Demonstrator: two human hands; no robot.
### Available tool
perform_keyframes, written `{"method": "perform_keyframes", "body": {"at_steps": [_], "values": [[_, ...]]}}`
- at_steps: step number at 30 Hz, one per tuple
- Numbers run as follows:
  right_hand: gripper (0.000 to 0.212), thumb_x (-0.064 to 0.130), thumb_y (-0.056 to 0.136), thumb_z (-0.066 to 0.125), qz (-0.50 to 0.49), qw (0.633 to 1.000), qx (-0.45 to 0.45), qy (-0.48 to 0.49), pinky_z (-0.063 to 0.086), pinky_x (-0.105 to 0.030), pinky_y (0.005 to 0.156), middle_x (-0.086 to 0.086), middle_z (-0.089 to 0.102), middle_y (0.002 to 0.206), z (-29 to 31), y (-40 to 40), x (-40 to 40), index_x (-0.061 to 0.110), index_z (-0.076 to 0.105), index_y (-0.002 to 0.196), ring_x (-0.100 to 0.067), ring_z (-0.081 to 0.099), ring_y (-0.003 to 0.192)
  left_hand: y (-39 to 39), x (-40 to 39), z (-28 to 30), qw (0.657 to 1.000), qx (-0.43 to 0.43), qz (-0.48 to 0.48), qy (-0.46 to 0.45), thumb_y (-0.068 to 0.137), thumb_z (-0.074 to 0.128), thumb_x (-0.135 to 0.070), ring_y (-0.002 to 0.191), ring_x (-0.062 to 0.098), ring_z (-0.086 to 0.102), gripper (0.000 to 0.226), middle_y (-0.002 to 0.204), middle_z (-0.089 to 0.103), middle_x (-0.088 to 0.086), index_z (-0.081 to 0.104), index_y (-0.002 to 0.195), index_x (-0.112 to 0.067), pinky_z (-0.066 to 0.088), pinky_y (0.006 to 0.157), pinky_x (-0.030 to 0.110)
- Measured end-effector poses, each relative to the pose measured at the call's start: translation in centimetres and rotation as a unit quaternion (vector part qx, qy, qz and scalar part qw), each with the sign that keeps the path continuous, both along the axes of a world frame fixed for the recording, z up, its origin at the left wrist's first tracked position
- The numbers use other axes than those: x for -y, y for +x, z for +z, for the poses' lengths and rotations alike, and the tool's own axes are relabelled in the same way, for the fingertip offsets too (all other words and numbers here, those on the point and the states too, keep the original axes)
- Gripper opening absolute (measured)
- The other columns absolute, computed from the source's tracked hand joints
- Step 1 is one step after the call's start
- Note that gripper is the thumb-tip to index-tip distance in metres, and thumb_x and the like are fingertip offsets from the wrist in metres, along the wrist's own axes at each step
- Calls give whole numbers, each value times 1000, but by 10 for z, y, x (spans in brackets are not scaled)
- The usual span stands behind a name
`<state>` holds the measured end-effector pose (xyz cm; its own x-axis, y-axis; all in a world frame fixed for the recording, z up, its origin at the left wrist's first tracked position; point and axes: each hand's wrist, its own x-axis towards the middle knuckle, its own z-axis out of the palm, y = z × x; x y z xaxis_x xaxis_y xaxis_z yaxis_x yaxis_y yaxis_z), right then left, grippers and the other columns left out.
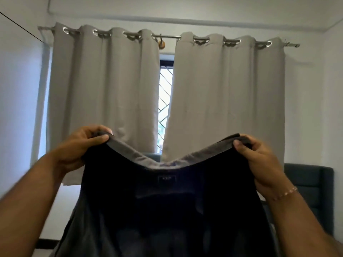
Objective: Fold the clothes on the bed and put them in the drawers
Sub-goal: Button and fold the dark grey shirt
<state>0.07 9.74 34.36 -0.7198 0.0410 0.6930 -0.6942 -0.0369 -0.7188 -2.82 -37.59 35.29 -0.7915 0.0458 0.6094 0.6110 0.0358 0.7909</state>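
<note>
Grey curtains hang on a rod across the back wall, parted over a barred window; dark padded headboard low right. Bed surface and drawers not in view.

Dark garment held up in the air in front of the camera, between viewer and curtains. Top edge runs left to right between the two hands and sags in the middle; the rest hangs straight down out of frame. Small label just below the sag. Kind of garment hard to tell.

Left hand: fingers curled, thumb on the near side, pinching the upper left corner. Right hand: same grip on the upper right corner, bracelet at the wrist. Both at about equal height and equally near.

Judgement: cloth is spread for inspection; folding not begun. Next move likely turns on the level top edge, either bringing the corners together or lowering it flat.
</note>
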Motion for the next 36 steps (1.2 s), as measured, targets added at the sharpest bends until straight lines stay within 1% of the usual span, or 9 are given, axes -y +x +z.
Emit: {"method": "perform_keyframes", "body": {"at_steps": [5,8,12,17,20,22,25,30,36], "values": [[19,2,100,61,-138,985,87,49,51,-38,82,-9,73,89,-67,-31,14,11,74,90,-23,65,82,-21,-18,-42,939,16,318,-128,93,78,-18,79,25,66,10,92,76,19,79,96,-8,52,80,34],[14,17,93,75,-282,951,113,58,54,-34,80,5,73,87,-131,-41,20,24,66,85,-18,69,82,-18,-44,-92,933,-1,348,-93,90,80,-19,83,27,73,6,87,77,7,79,93,-15,57,84,40],[21,26,88,79,-344,920,186,45,54,-36,71,4,71,77,-260,-19,36,21,60,80,-20,70,76,15,-89,-223,925,18,380,-9,83,83,-22,68,-1,66,17,72,70,-13,66,83,-28,53,68,26],[10,11,89,79,-299,894,329,54,55,-40,82,-12,73,90,-455,67,83,18,72,86,-24,67,83,96,-157,-441,919,289,258,77,87,81,-5,78,14,71,21,76,76,-7,73,84,-24,53,69,17],[5,11,93,76,-242,851,462,-65,58,-39,74,-9,72,91,-522,122,104,14,74,89,-24,66,81,145,-190,-522,882,393,248,79,92,76,-6,86,0,72,23,84,76,-20,78,98,-29,52,72,10],[4,11,98,69,-173,801,538,-196,51,-29,53,-3,69,81,-542,146,114,13,70,95,-16,61,66,166,-206,-548,878,412,227,89,96,72,-11,89,-11,69,26,87,75,-30,77,102,-35,54,74,7],[3,7,100,63,-104,758,559,-321,57,-24,61,-6,71,85,-548,159,122,7,66,102,-16,72,75,178,-218,-556,882,412,189,125,103,63,-19,96,-6,71,21,98,78,-22,80,102,-32,53,77,8],[9,-3,97,62,-22,748,574,-331,63,-27,76,-15,77,99,-553,162,127,0,65,105,-28,76,97,178,-225,-567,886,435,135,87,98,71,-13,97,5,74,20,98,80,-12,80,96,-31,57,83,19],[11,-5,98,59,-17,755,575,-316,62,-32,81,-17,75,100,-559,164,133,2,67,98,-24,75,94,179,-224,-567,917,375,132,-39,90,79,-12,92,5,71,11,97,77,-4,81,93,-23,56,80,18]]}}
